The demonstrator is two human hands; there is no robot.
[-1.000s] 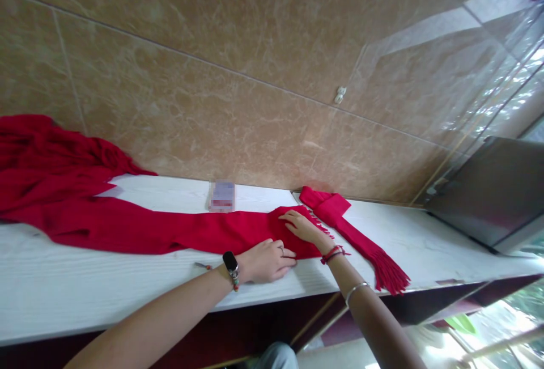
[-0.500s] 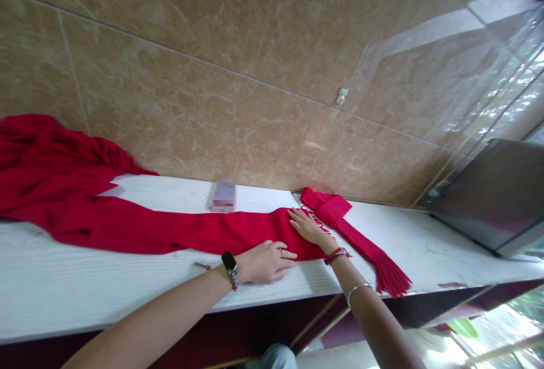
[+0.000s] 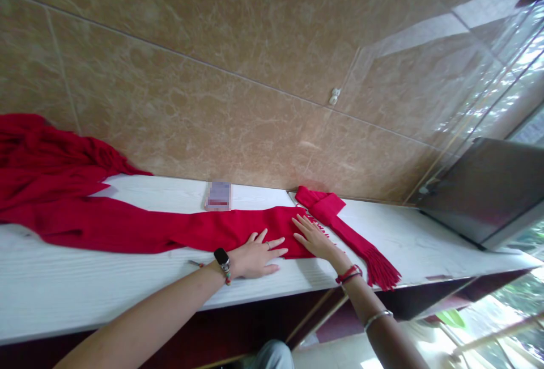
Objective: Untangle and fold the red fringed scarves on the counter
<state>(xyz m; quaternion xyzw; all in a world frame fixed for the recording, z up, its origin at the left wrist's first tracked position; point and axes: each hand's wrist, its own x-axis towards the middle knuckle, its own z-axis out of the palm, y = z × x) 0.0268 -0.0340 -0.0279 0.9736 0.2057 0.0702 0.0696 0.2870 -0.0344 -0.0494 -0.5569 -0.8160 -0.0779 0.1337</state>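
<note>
A long red scarf (image 3: 204, 228) lies stretched along the white counter, its right end fringed with short tassels. My left hand (image 3: 257, 254), wearing a ring and a dark watch, rests with spread fingers on the scarf's near edge, partly over the bare counter. Flat on the scarf's right end is my right hand (image 3: 314, 238), fingers apart, with a red cord and a silver bangle on its arm. Just to the right lies a folded red fringed piece (image 3: 340, 224), its tassels pointing toward the counter's front edge. Neither hand grips the cloth.
A bunched heap of red fabric (image 3: 46, 159) sits at the left. A small pixelated rectangular item (image 3: 218, 196) lies by the tiled wall (image 3: 191, 114). A grey box-shaped appliance (image 3: 497, 187) stands at the right end of the white counter (image 3: 127, 289).
My left hand has spread its fingers and slid slightly left. My right hand's fingers have spread, and its wrist has moved a little right. The view has shifted slightly.
</note>
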